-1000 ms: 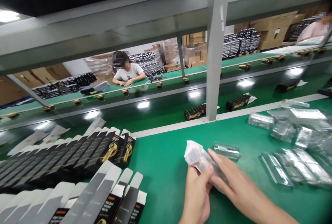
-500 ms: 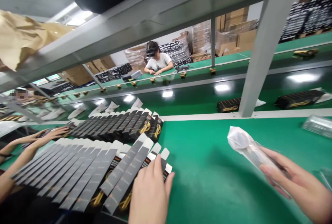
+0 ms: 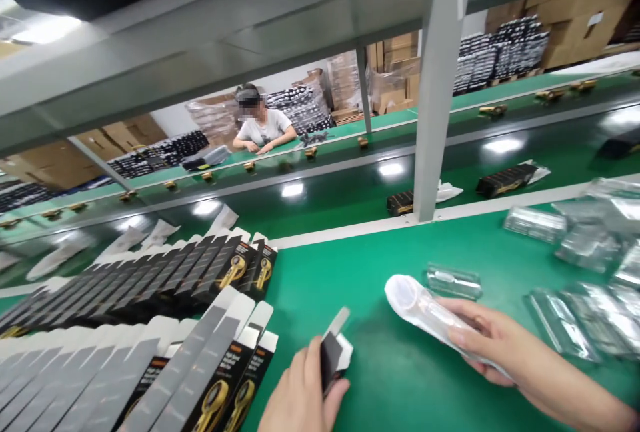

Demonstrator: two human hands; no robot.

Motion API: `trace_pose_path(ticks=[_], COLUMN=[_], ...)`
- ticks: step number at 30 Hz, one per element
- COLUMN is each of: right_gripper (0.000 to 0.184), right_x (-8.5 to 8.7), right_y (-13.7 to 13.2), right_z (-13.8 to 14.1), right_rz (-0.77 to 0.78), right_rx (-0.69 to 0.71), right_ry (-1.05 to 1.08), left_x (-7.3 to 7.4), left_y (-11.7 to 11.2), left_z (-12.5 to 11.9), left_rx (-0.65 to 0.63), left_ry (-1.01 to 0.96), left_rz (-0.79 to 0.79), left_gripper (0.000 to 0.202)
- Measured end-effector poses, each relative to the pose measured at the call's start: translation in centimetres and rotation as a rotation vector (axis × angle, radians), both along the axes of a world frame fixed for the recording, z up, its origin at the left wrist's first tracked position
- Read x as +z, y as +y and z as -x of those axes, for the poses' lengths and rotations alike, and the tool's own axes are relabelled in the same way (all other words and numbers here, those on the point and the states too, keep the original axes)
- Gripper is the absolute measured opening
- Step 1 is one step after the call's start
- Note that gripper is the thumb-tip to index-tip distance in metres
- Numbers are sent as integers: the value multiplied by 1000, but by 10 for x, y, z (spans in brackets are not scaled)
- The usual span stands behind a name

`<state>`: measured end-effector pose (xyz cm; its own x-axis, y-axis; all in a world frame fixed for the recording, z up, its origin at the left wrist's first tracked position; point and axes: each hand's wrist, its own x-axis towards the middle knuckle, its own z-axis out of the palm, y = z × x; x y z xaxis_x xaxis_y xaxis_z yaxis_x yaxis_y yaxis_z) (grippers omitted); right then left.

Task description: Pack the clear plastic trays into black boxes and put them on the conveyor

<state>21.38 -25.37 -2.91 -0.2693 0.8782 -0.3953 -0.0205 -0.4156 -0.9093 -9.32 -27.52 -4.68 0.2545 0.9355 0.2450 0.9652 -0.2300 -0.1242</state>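
Note:
My left hand [image 3: 303,385] is closed around a small black box [image 3: 330,360] with its white end flaps standing open. To the right, my right hand [image 3: 493,339] grips a shower head [image 3: 413,299] wrapped in a white translucent bag, its round end pointing left toward the box. A gap separates the two. Beside my left hand stand several black printed boxes [image 3: 215,379] in a row, flaps open, with a gold shower head pictured on them. Behind the wrapped piece lies a clear plastic tray [image 3: 453,281].
More clear plastic trays [image 3: 580,325] lie at the right. Another row of black boxes [image 3: 200,272] stands farther back. A grey post [image 3: 433,99] rises from the ledge. Beyond it, a green conveyor [image 3: 345,185] carries boxes and wrapped pieces. A person [image 3: 265,125] sits across the line.
My left hand has drawn a box away from the row, to the right. The view has turned right, showing more clear trays. My right hand still holds the wrapped shower head.

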Motion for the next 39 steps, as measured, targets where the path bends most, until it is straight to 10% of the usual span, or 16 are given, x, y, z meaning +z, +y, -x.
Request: trace_pose_path(ticks=[9,25,39], right_gripper=[64,19,19], right_x=[15,35,23], right_y=[-6,2,-5], right_z=[-26,-37,-5], right_rz=[42,-38,-198], right_rx=[-32,365,278], right_ry=[32,-237,-174], left_x=[35,18,20], left_y=[48,32,36], left_z=[-76,-77,-84], left_rx=[-62,-634,-698], left_ry=[-385,-357,-251], left_rz=[216,-54,-17], left_gripper=[42,59,53])
